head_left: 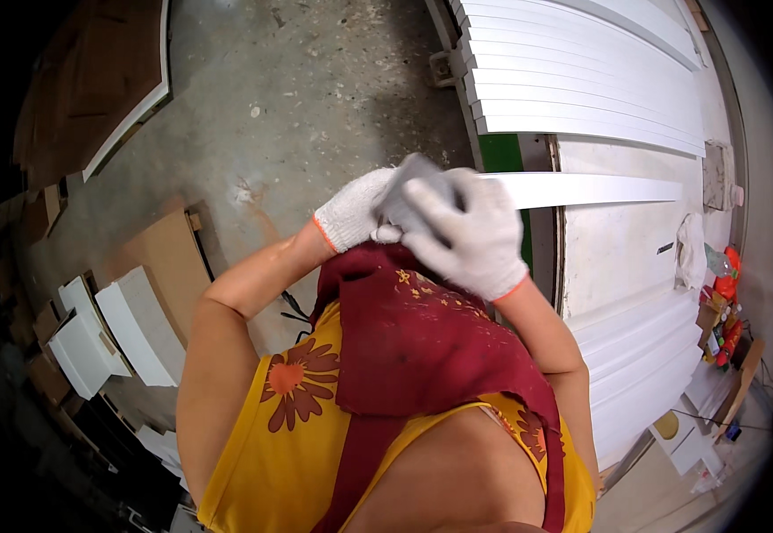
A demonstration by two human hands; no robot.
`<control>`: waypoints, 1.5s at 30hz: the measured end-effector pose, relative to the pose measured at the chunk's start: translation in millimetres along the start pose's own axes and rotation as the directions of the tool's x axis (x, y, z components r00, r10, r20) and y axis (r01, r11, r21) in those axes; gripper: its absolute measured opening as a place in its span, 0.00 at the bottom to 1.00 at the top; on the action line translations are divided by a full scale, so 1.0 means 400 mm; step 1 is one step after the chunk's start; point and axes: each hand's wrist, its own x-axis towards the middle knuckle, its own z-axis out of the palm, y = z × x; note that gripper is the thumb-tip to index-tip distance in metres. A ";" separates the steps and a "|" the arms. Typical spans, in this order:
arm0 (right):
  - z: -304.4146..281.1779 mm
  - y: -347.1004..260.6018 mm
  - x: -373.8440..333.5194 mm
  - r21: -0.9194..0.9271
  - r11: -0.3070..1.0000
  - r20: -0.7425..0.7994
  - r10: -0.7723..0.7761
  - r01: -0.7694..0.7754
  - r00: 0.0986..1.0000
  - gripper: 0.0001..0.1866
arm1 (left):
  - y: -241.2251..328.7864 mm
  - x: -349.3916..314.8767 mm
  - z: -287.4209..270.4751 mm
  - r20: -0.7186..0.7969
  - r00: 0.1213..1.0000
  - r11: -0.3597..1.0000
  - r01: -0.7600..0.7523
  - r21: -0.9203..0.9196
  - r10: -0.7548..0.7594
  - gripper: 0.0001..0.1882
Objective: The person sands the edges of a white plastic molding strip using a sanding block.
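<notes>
Both my hands wear white knit gloves with orange cuffs and meet in front of the dark red apron. Between them is a grey pad (420,197), flat and blocky; its exact kind is not clear. Around its left side my left hand (360,210) is closed, with part of the fingers hidden. My right hand (474,233), somewhat blurred, closes over the pad from the right with its fingers across the face. Just beyond the right hand, a single white strip (595,189) lies across the workbench, its near end hidden behind the glove.
At the upper right, white strips (582,84) lie side by side on the workbench (617,240); more white panels (640,373) lie at its lower right. A white cloth (691,251) rests near the wall. On the left stand cardboard (160,266) and white boards (142,324) over the concrete floor (253,115).
</notes>
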 end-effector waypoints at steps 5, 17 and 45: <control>-0.017 0.046 -0.006 -0.083 0.996 -0.102 0.013 -0.021 0.995 0.27 | -0.017 0.030 -0.001 0.232 0.970 0.669 0.218 -0.710 -0.070 0.22; -0.018 0.002 -0.045 -0.080 0.995 0.008 0.063 -0.062 0.998 0.31 | -0.054 0.022 -0.025 0.256 0.966 0.770 0.132 -0.624 0.042 0.24; -0.004 0.327 -0.246 -0.091 0.900 -0.246 0.394 -0.426 0.885 0.22 | -0.156 -0.078 -0.126 -0.110 0.865 0.718 0.328 -0.614 -0.489 0.29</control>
